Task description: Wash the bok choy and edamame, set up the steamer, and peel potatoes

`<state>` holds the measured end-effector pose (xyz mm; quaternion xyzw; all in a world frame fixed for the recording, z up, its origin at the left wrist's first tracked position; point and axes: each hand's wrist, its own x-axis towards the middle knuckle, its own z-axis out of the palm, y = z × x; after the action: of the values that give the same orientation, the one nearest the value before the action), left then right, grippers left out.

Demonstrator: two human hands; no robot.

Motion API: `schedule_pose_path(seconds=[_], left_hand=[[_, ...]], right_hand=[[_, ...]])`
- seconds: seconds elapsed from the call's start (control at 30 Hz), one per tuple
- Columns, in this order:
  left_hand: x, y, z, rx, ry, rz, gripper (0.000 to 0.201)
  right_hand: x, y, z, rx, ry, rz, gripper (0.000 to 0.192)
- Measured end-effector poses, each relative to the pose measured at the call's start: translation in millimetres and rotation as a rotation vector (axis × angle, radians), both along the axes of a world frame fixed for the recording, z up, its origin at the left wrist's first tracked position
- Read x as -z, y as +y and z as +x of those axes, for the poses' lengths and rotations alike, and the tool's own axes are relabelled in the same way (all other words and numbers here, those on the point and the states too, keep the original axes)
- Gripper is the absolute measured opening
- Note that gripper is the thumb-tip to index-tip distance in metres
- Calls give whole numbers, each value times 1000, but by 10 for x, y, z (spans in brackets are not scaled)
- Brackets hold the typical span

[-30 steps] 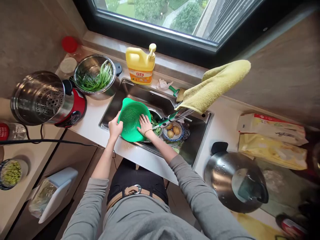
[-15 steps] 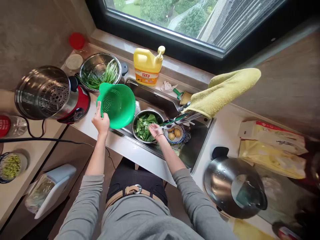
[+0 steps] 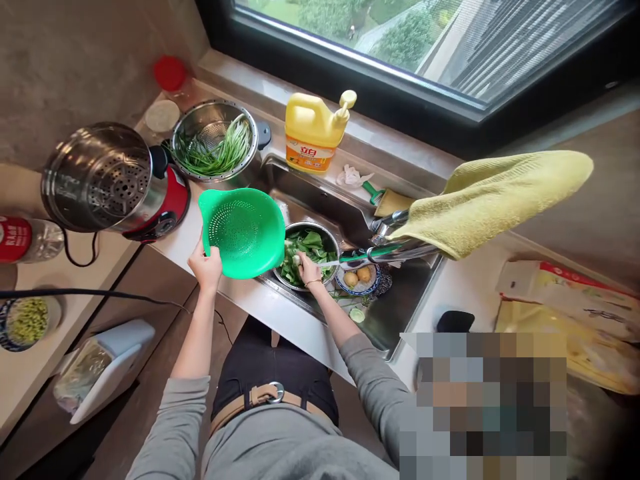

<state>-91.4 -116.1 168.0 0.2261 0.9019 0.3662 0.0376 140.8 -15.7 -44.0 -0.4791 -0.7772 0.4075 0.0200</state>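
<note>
My left hand (image 3: pixel 206 267) is closed on the near left rim of a green plastic colander (image 3: pixel 245 233), thumb inside the rim. The colander is tilted, its hollow facing me, and nothing lies in it. Down in the sink (image 3: pixel 385 307), a round metal bowl (image 3: pixel 336 233) holds leafy greens (image 3: pixel 311 247). My right hand (image 3: pixel 309 270) reaches into this bowl with fingers curled round some of the greens. A pale stream of water runs from the faucet (image 3: pixel 380 253) beside that hand. Right of the bowl stands a patterned dish (image 3: pixel 367 287) with two potatoes (image 3: pixel 364 274).
A yellow towel (image 3: pixel 500 200) hangs over the faucet. Behind the sink stands a yellow detergent jug (image 3: pixel 310 137). To the left are a steel strainer pot (image 3: pixel 183 123) of long green stalks and a red-based steamer (image 3: pixel 173 200). A green-handled brush (image 3: pixel 373 192) lies at the sink's back edge.
My right hand's fingers have curled into the greens. My left hand has brought the colander slightly nearer to me and turned its hollow more into view. The whole view has shifted a little.
</note>
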Motion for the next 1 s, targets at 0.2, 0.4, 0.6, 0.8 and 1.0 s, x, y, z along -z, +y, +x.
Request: schedule_pose_path(seconds=[0.2,0.4,0.6,0.8,1.0], left_hand=[[37,-63,-42,-43,-8,65,9],[225,-32,-78,-43,-218,141,7],[548,208,49,112,-542,210,5],[823,487,448,396,-420,-160,36],[961,996,1254,793,-179,-266,64]], right_hand=[[-4,407,-59,363,87,-301,61],[-137,440,225,467,275,-461,41],[-682,211,399,542,580,-659,48],[-993,104,546,694,640,-764,55],[-988,-5,581,676,530,-456,49]])
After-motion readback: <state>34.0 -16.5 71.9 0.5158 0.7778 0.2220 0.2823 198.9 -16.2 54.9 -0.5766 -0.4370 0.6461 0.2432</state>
